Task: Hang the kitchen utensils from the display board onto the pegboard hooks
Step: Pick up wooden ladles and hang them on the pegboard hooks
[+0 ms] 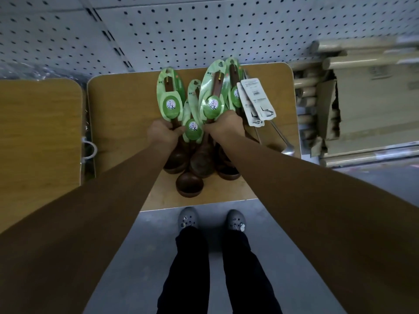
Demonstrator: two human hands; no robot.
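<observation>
Just past the person's grey clogs (188, 219), the display board (118, 105) carries a cluster of dark wooden ladles (189, 184) with green card tags. Both hands are down among them, a little apart: the left hand (162, 132) is curled round one handle and the right hand (226, 124) is closed on a bunch of others. With several gripped at once, one could slip loose or snag the tagged metal utensils (258, 103) lying just beside them on the way up to the pegboard (204, 30), where no hooks can be made out.
</observation>
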